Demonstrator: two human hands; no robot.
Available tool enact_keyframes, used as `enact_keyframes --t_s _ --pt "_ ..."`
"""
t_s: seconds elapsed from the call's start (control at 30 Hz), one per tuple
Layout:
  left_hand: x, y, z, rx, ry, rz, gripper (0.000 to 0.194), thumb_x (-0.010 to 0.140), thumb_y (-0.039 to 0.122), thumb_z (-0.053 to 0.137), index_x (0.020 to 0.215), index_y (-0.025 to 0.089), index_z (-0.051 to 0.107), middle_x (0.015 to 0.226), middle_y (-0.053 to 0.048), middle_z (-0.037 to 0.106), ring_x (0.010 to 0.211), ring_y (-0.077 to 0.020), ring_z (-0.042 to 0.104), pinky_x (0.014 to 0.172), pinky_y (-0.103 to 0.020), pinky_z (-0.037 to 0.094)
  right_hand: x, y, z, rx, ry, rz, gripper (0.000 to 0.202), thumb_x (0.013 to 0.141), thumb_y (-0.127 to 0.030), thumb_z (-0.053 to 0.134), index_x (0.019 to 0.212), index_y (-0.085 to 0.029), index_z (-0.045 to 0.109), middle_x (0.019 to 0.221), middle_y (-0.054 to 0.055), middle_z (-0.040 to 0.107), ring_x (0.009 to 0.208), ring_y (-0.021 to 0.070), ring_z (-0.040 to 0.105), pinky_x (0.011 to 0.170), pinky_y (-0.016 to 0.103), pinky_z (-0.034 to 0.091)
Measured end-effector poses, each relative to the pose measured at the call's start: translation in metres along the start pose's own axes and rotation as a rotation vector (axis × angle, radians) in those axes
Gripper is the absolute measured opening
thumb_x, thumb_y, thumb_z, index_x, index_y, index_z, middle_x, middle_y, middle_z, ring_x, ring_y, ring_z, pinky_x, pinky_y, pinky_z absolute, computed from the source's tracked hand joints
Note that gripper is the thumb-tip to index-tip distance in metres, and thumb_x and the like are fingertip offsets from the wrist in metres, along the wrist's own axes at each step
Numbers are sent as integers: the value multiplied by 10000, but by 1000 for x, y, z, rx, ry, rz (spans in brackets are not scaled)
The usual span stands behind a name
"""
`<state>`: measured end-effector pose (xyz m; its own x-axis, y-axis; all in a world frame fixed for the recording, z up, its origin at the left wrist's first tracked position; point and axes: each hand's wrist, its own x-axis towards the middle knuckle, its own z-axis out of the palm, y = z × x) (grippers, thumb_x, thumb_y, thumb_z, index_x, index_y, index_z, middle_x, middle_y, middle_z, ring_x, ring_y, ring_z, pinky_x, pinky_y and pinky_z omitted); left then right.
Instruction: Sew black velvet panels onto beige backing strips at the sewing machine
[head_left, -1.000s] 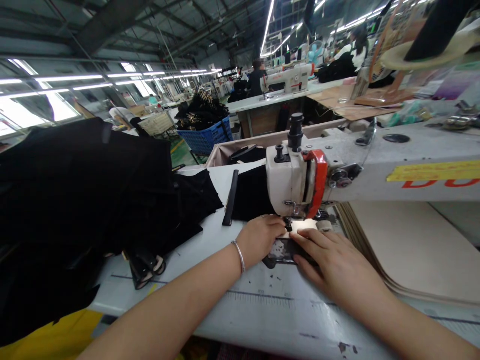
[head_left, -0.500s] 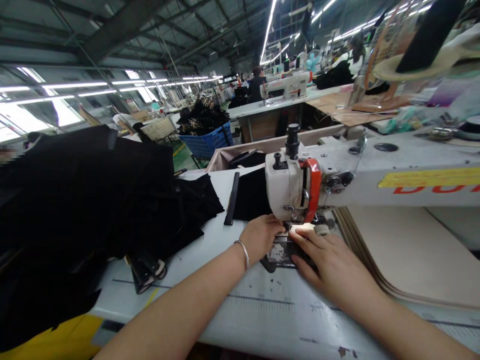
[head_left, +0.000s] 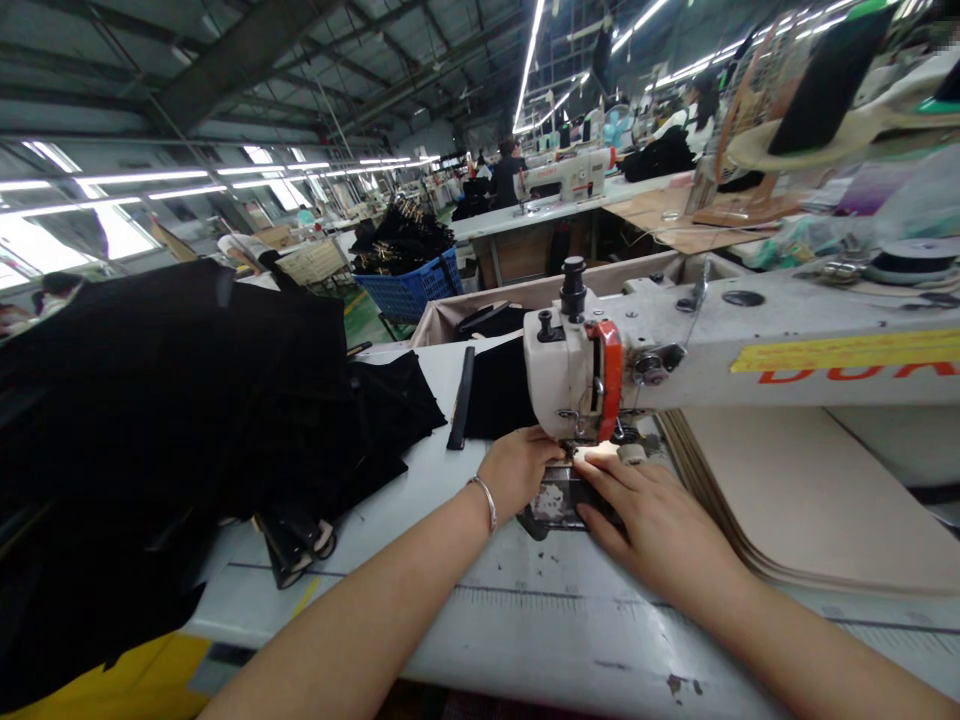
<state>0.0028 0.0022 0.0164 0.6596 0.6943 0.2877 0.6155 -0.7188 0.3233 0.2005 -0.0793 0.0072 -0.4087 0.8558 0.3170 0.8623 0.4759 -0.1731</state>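
Pale piece [head_left: 597,454] sits under the sewing-machine head [head_left: 551,380]. Looks like the guiding step; next move likely calls for flat feed, fingers clear. Right hand [head_left: 651,510] flattened out, fingertips on the piece. Left hand [head_left: 516,468] curled beside it; grip hidden, can't tell. Black cloth [head_left: 497,392] lies beyond.

Under the sewing machine [head_left: 697,388], I am partly hiding a pale piece [head_left: 598,453] with my left hand [head_left: 517,468] and right hand [head_left: 660,515]. The machine is reaching past the edge of my view, yellow tape [head_left: 847,351] covering part of its red lettering [head_left: 784,376]. Left of it, black cloth [head_left: 165,400] is getting cut off. Far behind it, a person [head_left: 507,178] is appearing too small for detail.
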Motion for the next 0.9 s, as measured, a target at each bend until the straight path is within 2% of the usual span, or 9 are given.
enact_keyframes --t_s 0.23,0.37,0.47,0.57,0.7,0.8,0.9 --pt "-5 0 4 -56 7 11 237 870 44 534 934 179 717 1078 -36 702 1034 -155 640 970 -289 511 -4 -2 -1 19 2 -9 425 934 -352 439 1308 -174 535 1215 104 595 1083 257 532 954 466 450" --pt "-6 2 4 -73 33 -31 252 870 43 518 940 181 717 1061 -38 702 1026 -149 640 952 -280 519 -6 -2 2 21 26 -15 427 929 -326 448 1320 -171 518 1215 107 595 1097 257 536 963 469 452" --pt "-9 3 2 -90 68 -39 172 862 178 608 1008 175 699 1096 -50 680 1040 -161 628 963 -287 513 -9 0 6 28 65 -24 415 921 -312 460 1304 -163 521 1232 117 588 1115 256 543 969 469 461" --pt "-10 -1 1 -69 36 -5 293 844 308 668 1108 181 664 1154 -62 654 1093 -181 599 1003 -309 487 -13 4 13 46 122 -4 405 912 -319 481 1289 -178 521 1249 125 580 1152 263 543 973 470 474" --pt "2 -30 -8 81 -61 -77 180 923 267 556 1047 212 675 1107 -40 662 1096 -176 583 1004 -317 467 -14 12 24 49 196 -4 415 889 -326 515 1286 -208 526 1248 131 589 1145 280 570 935 473 513" --pt "24 -67 -20 174 -30 -249 226 935 165 454 962 146 678 1109 -123 629 1119 -245 557 1002 -418 442 -11 14 28 26 218 -41 419 877 -325 526 1281 -214 532 1236 126 601 1108 270 600 919 457 532" --pt "47 -99 -29 218 6 -431 298 918 126 412 1125 78 621 1242 -223 547 1247 -321 465 1052 -514 359 -8 9 21 -3 252 -71 394 876 -302 517 1259 -214 551 1214 117 619 1070 250 626 896 425 553"
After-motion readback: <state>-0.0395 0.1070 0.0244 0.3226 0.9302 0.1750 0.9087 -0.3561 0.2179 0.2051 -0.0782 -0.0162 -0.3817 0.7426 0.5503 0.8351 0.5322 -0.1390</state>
